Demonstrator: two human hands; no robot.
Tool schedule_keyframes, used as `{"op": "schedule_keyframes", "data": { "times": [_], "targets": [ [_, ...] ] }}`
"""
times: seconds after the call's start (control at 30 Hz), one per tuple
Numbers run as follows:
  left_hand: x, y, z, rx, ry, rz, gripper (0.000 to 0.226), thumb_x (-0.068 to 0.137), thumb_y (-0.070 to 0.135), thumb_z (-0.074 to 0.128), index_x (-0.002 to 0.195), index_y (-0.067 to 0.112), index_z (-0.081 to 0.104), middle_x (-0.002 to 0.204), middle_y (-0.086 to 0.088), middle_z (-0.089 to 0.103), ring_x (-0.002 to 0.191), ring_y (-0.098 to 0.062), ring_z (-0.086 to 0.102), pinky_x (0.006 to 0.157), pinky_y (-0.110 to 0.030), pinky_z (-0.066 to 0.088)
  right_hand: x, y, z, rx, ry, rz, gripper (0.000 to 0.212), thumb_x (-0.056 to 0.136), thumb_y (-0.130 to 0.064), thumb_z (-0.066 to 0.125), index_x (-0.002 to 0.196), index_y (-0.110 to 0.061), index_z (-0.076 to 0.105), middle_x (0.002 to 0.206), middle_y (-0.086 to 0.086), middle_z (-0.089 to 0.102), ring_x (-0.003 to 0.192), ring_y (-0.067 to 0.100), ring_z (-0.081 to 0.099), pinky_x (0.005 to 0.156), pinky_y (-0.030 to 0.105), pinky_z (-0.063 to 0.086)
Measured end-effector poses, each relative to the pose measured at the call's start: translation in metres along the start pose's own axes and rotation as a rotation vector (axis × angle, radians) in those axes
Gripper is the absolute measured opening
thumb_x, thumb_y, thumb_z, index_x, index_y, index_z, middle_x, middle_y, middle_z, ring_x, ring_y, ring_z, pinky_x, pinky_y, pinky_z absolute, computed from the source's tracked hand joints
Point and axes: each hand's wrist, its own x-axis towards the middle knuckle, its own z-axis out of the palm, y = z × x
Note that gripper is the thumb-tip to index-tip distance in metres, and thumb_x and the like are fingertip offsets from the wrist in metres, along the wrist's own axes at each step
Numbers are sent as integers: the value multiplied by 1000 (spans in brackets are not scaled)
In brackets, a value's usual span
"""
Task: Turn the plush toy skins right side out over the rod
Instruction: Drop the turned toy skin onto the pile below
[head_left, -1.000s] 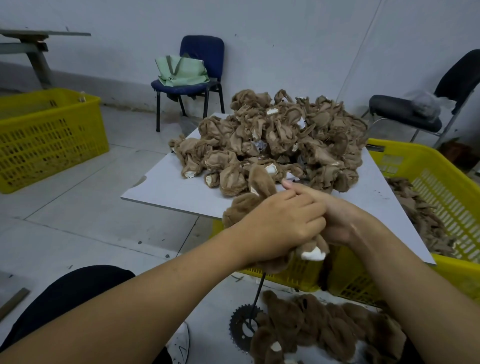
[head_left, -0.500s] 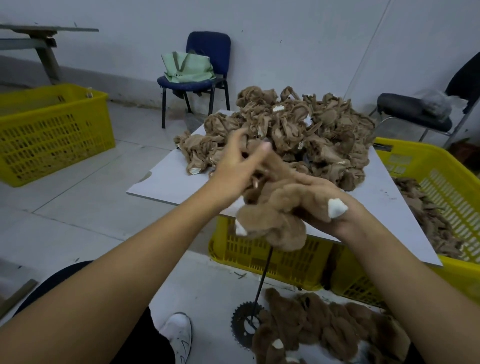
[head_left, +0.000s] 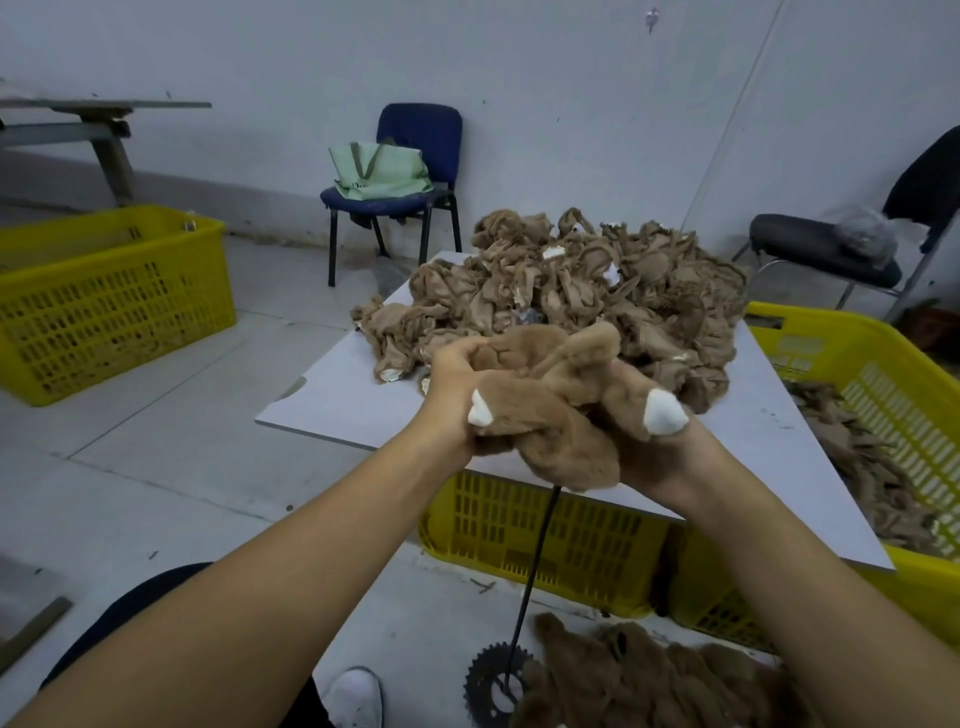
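A furry brown plush skin (head_left: 561, 415) with white tips sits on top of a thin dark rod (head_left: 535, 566), which rises from a toothed gear base (head_left: 493, 680) on the floor. My left hand (head_left: 452, 395) grips the skin's left side. Under its right side my right hand (head_left: 660, 457) holds it, partly hidden by the fur. A heap of inside-out tan skins (head_left: 571, 291) lies on the white board (head_left: 332, 395) just beyond. Several furry turned skins (head_left: 649, 680) lie on the floor by the base.
Yellow crates hold up the board (head_left: 561, 540); another at the right (head_left: 852, 374) contains tan skins, and one stands at the far left (head_left: 104, 296). A blue chair with a green bag (head_left: 384, 166) and a dark chair (head_left: 831, 249) are by the wall. My knee (head_left: 130, 608) and white shoe (head_left: 353, 696) are below.
My left hand let go and lifted open above the skin, then came back down and gripped its left side. The skin rose higher on the rod and now shows more fur.
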Motion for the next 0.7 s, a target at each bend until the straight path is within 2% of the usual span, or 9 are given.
{"op": "schedule_keyframes", "data": {
  "times": [0.03, 0.07, 0.13, 0.17, 0.3, 0.4, 0.47, 0.63, 0.7],
  "targets": [
    [2, 1, 0, 82, 31, 165, 22, 86, -9, 63, 81, 12, 67, 82, -6, 69, 75, -17, 69, 64, -29, 58, -2, -2, 0, -78, 54, -5, 116, 47, -64, 91, 143, -15, 49, 138, 14, 58, 117, 36, 62, 94, 58, 50],
    [2, 2, 1, 173, 65, 327, 28, 79, -14, 67, 81, 13, 67, 82, -1, 69, 77, -11, 68, 66, -24, 56, -3, -4, 0, -112, 119, -36, 107, 53, -56, 92, 140, -11, 49, 138, 16, 58, 113, 34, 64, 95, 55, 51],
    [0, 2, 7, 217, 90, 518, 29, 72, -12, 69, 82, 16, 68, 81, 7, 69, 79, -8, 66, 69, -21, 54, -4, -10, 3, -111, 251, -161, 41, 92, -22, 70, 127, -9, 54, 133, 18, 60, 99, 21, 69, 84, 38, 58],
    [-3, 2, 10, 183, 86, 552, 25, 71, -6, 66, 81, 17, 68, 83, 6, 69, 81, -12, 66, 70, -24, 56, -4, -12, 3, -146, 317, -208, 24, 98, -7, 59, 122, -10, 57, 126, 14, 64, 95, 19, 69, 78, 33, 58],
    [-6, 3, 15, 171, 172, 702, 28, 68, -6, 62, 88, 14, 67, 91, -14, 65, 87, -31, 62, 75, -36, 57, -1, -24, 4, -144, 410, -316, 25, 100, -7, 55, 120, -14, 68, 120, 9, 69, 106, 24, 69, 84, 38, 59],
    [0, 9, 14, 201, 289, 844, 24, 77, -9, 68, 94, 6, 63, 94, -14, 62, 87, -29, 61, 77, -42, 56, -3, -25, 7, -155, 260, -293, 26, 101, -36, 54, 117, -23, 70, 113, 3, 73, 106, 21, 70, 91, 44, 57],
    [2, 11, 13, 206, 349, 881, 22, 83, -6, 69, 96, 8, 58, 96, -14, 59, 87, -25, 59, 78, -39, 55, -5, -20, 10, -249, 162, -293, 33, 92, -47, 63, 118, -27, 68, 112, -3, 73, 107, 17, 69, 90, 38, 57],
    [4, 4, 14, 483, 364, 899, 30, 74, -11, 65, 95, 8, 56, 108, -9, 48, 97, -5, 49, 82, -11, 42, 0, -7, 6, -464, 336, -287, 27, 89, -11, 73, 109, -28, 66, 106, -6, 72, 100, 9, 68, 78, 24, 59],
    [5, -3, 16, 644, 285, 952, 36, 70, -16, 61, 96, 7, 55, 117, -10, 42, 108, -15, 46, 87, -12, 39, 2, -4, 1, -398, 418, -230, 30, 90, -8, 71, 114, -25, 63, 112, -4, 69, 101, 9, 66, 73, 22, 57]
  ]
}}
